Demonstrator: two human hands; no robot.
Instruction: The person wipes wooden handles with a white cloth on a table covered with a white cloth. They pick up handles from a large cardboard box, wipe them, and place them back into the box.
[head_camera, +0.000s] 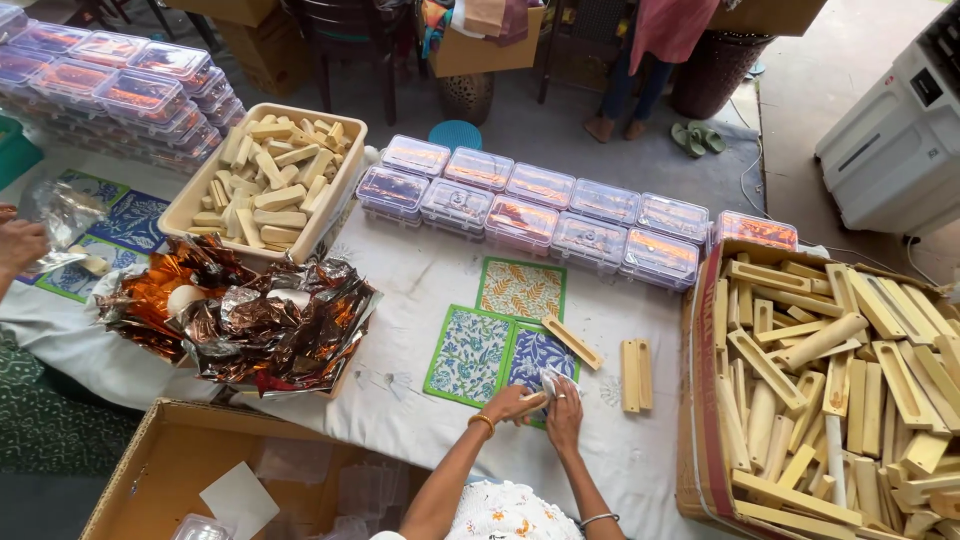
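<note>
Your hands, left hand (512, 403) and right hand (565, 412), are together, pinching a small white piece (551, 382) over the blue patterned cards (508, 345) on the counter (420, 270). Press evenly; keep it flat. Wooden halves (636, 375) lie just beside.

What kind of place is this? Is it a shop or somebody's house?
Probably a small home workshop where things get packed by hand. A cardboard box holds wooden pieces, clear plastic boxes sit in rows, and shiny foil wrappers are heaped on the cloth-covered table.
</note>
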